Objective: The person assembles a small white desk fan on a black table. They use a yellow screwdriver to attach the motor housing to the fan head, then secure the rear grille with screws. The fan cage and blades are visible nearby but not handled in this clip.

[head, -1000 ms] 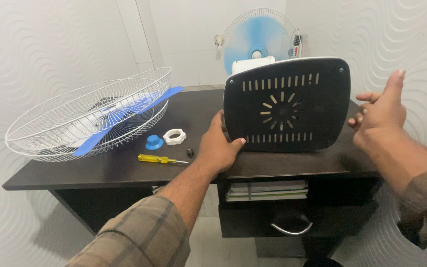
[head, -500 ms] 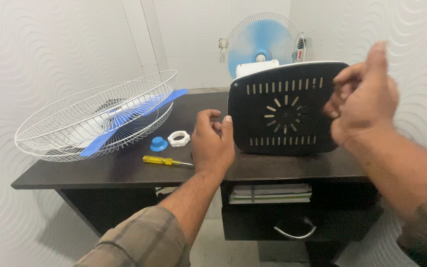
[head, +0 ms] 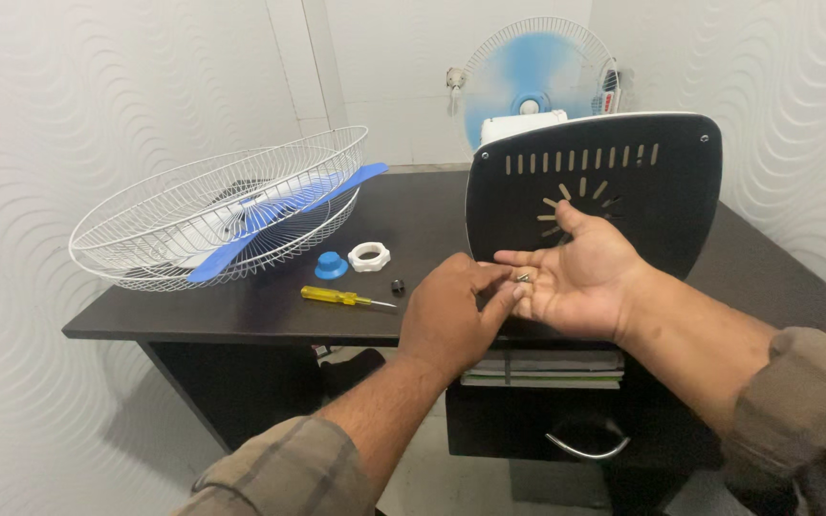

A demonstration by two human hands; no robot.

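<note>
The right hand (head: 576, 277) is lying palm-up, fingers spread, cradling a small screw (head: 522, 278); the left hand (head: 451, 311) is pinching at it with its fingertips; being tiny, light and smooth, it is likely slipping easily, so it is best taken by the head.

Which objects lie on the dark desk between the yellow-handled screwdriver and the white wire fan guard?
In the head view, a blue plastic cap and a white ring nut lie between the yellow-handled screwdriver and white wire fan guard.
</note>
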